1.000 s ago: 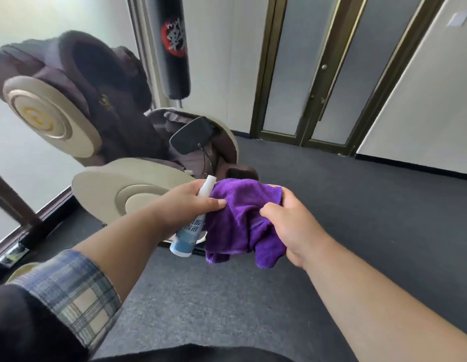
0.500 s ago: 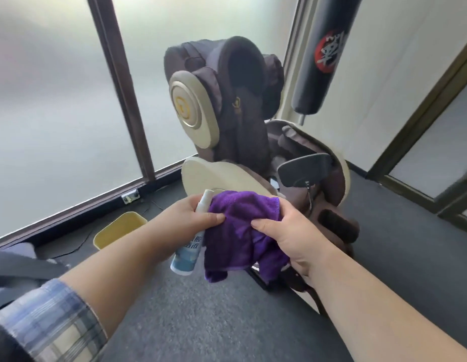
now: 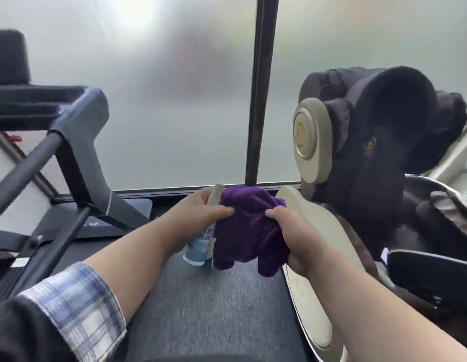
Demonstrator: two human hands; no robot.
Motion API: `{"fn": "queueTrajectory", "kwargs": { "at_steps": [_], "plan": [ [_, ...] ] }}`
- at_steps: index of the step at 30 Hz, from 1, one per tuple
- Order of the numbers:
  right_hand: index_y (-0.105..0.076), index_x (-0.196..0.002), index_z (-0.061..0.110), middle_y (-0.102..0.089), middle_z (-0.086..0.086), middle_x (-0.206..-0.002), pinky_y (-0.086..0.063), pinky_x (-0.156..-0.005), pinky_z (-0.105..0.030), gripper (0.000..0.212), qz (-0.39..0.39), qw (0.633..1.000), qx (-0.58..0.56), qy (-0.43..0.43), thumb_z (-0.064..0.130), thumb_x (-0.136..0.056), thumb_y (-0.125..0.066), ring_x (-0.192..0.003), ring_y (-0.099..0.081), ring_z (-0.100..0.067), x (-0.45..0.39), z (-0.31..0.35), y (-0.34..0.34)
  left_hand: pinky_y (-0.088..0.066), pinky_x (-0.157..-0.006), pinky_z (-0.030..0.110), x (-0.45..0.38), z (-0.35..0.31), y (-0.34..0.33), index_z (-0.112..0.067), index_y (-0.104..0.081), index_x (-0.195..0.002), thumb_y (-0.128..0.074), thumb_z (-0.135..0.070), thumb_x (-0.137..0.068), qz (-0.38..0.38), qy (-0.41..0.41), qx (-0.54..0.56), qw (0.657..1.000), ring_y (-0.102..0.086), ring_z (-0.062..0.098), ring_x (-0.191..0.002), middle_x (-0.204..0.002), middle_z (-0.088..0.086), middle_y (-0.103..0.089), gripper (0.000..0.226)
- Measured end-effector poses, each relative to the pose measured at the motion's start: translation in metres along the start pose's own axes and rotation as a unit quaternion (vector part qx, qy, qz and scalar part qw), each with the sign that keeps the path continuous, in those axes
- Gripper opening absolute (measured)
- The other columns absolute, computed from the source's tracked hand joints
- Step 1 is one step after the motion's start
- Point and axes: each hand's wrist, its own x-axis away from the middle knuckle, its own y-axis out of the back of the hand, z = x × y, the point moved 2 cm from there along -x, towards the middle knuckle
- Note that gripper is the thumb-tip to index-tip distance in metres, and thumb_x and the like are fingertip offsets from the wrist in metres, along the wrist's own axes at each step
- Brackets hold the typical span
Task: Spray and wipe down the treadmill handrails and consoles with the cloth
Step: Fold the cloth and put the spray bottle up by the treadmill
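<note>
Spray bottle (image 3: pixel 199 241): pale blue label, printed characters too blurred to read. Gripped upright in left hand (image 3: pixel 198 212), thumb pinching purple cloth (image 3: pixel 249 231) against it. Right hand (image 3: pixel 292 231) clenched on cloth's right side; hands close together, cloth bunched between. Treadmill (image 3: pixel 78 131) off to left, its handrail (image 3: pixel 21 171) slanting near left sleeve (image 3: pixel 75 309), untouched. Massage chair (image 3: pixel 370 158) just right of right forearm. Grey carpet (image 3: pixel 209 309) open below, frosted window (image 3: pixel 175 100) ahead.
</note>
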Motion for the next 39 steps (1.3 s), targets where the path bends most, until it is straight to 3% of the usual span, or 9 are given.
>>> {"fn": "queueTrajectory", "kwargs": {
  "at_steps": [3,7,15,18,22,27,31,34,39],
  "plan": [
    [-0.063,-0.119,0.013,-0.075,-0.008,-0.106,-0.058,-0.087,-0.041,0.031,0.073,0.996,0.025,0.040,0.025,-0.091,-0.070,-0.101,-0.072,-0.024,-0.030,0.017,-0.024,-0.051,-0.098,0.047,-0.006,-0.005,0.027,-0.020,-0.068,-0.109,-0.073,-0.030,-0.075,-0.064,-0.005,0.000,0.998,-0.069,0.023,-0.104,-0.107,0.006,-0.074,0.036],
    [-0.061,-0.110,0.020,-0.077,0.005,-0.089,-0.059,-0.072,-0.031,0.029,0.110,0.990,0.072,0.056,0.003,-0.089,-0.071,-0.085,-0.074,-0.013,-0.079,0.029,-0.060,-0.053,-0.094,0.040,-0.021,-0.006,0.069,-0.017,-0.069,-0.103,-0.067,-0.012,-0.088,-0.139,-0.018,-0.001,0.990,-0.069,0.024,-0.103,-0.103,0.008,-0.075,0.016],
    [-0.061,-0.119,0.013,-0.073,-0.017,-0.107,-0.058,-0.075,-0.041,0.034,0.112,0.990,0.084,0.030,0.011,-0.086,-0.069,-0.098,-0.071,-0.033,-0.207,0.038,-0.135,-0.054,-0.093,0.040,-0.096,0.003,0.179,-0.018,-0.068,-0.111,-0.068,-0.012,-0.088,-0.172,-0.028,0.026,0.984,-0.070,0.025,-0.103,-0.104,0.007,-0.075,0.024],
    [-0.062,-0.122,0.014,-0.072,-0.019,-0.111,-0.058,-0.082,-0.050,0.043,0.114,0.990,0.078,0.014,0.018,-0.080,-0.071,-0.102,-0.070,-0.037,-0.262,0.048,-0.174,-0.053,-0.095,0.044,-0.133,-0.004,0.236,-0.021,-0.067,-0.111,-0.072,-0.024,-0.077,-0.169,-0.021,0.009,0.985,-0.071,0.022,-0.100,-0.104,0.004,-0.075,0.034],
    [-0.063,-0.119,0.012,-0.072,-0.022,-0.109,-0.058,-0.079,-0.048,0.027,0.093,0.994,0.059,0.023,0.007,-0.092,-0.064,-0.094,-0.071,-0.035,-0.326,0.062,-0.219,-0.055,-0.091,0.038,-0.180,-0.017,0.303,-0.019,-0.067,-0.110,-0.071,-0.015,-0.086,-0.182,-0.026,-0.024,0.983,-0.072,0.019,-0.096,-0.100,0.004,-0.075,0.025],
    [-0.064,-0.117,0.013,-0.074,-0.018,-0.105,-0.060,-0.067,-0.043,0.023,0.086,0.996,-0.014,0.011,0.011,-0.094,-0.063,-0.088,-0.073,-0.033,-0.369,0.080,-0.254,-0.050,-0.090,0.033,-0.212,-0.042,0.360,-0.034,-0.051,-0.121,-0.075,-0.036,-0.082,-0.359,-0.072,-0.053,0.929,-0.064,0.014,-0.099,-0.109,-0.010,-0.059,0.046],
    [-0.064,-0.117,0.012,-0.075,-0.017,-0.098,-0.058,-0.056,-0.040,0.022,0.108,0.994,-0.029,0.004,0.011,-0.095,-0.061,-0.079,-0.073,-0.029,-0.397,0.087,-0.283,-0.049,-0.078,0.021,-0.220,-0.076,0.401,-0.032,-0.042,-0.128,-0.062,-0.017,-0.087,-0.418,-0.107,-0.063,0.900,-0.058,0.012,-0.095,-0.112,-0.012,-0.052,0.048],
    [-0.064,-0.117,0.013,-0.074,-0.019,-0.102,-0.059,-0.061,-0.042,0.023,0.126,0.992,-0.029,0.000,0.011,-0.094,-0.063,-0.084,-0.073,-0.032,-0.413,0.092,-0.305,-0.044,-0.084,0.025,-0.218,-0.100,0.447,-0.032,-0.033,-0.135,-0.054,-0.013,-0.088,-0.457,-0.123,-0.112,0.874,-0.053,0.014,-0.105,-0.124,-0.004,-0.046,0.055],
    [-0.066,-0.112,0.013,-0.074,-0.019,-0.103,-0.057,-0.078,-0.047,0.020,0.155,0.988,-0.021,0.000,0.009,-0.094,-0.060,-0.090,-0.071,-0.032,-0.431,0.091,-0.325,-0.043,-0.083,0.025,-0.220,-0.096,0.550,-0.035,-0.030,-0.140,-0.066,-0.022,-0.090,-0.494,-0.086,-0.173,0.848,-0.056,0.013,-0.105,-0.123,-0.004,-0.052,0.062]
  ]
}}
